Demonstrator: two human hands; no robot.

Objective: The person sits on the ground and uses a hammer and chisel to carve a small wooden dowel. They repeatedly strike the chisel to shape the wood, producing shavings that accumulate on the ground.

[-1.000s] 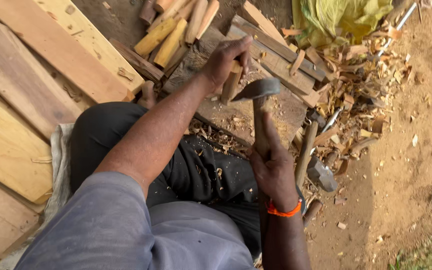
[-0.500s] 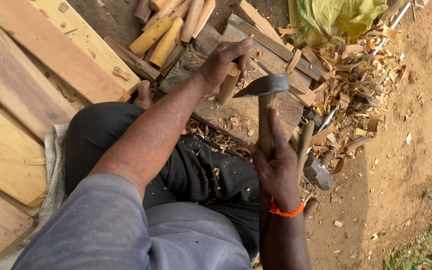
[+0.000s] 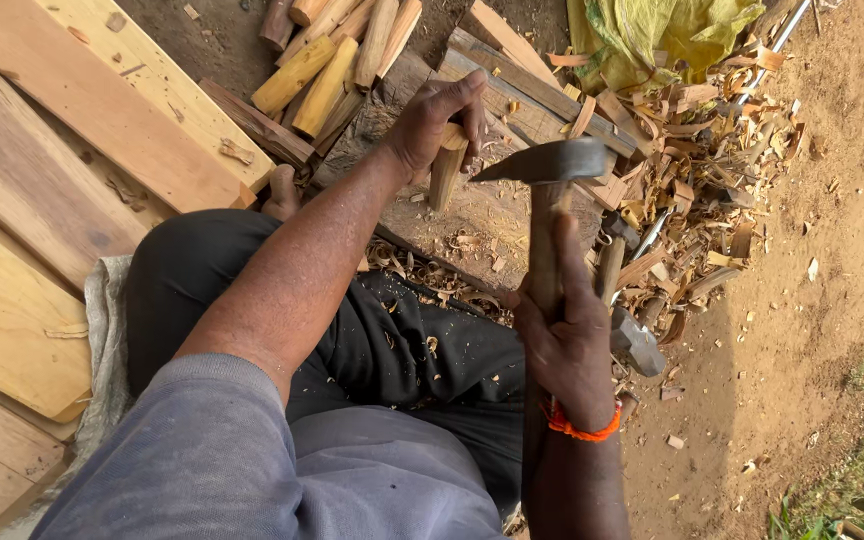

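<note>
While the planks (image 3: 82, 130) fill the whole left side of the frame, stacked flat and overlapping on bare earth, the person sits at centre with dark-trousered legs stretched toward the top of the picture. Just beyond the knees, at upper centre, lies a wide wooden block (image 3: 472, 215) dusted with chips, which looks to serve as a chopping surface, since the work stands directly on it. At the upper right a yellow-green sack (image 3: 662, 30) is bunched above a broad litter of wood shavings (image 3: 712, 170) spread over the dirt. Along the top edge a bundle of short split billets (image 3: 337, 55) lies side by side (pale and roughly squared), near the left hand's reach.

The adze-like hatchet (image 3: 542, 165) is raised above the block at centre right, its dark blade pointing left toward the peg, its handle running down the frame. The right hand (image 3: 567, 345), with an orange band at the wrist, is wrapped tight round that handle low down, a hold that would give swing and leverage. The left hand (image 3: 437, 120) is clenched over the top of a short wooden peg (image 3: 445, 172), holding it upright on the block with the fingers high, away from the blade's side. A second hammer-like tool (image 3: 632, 335) lies on the ground right of the right hand.
</note>
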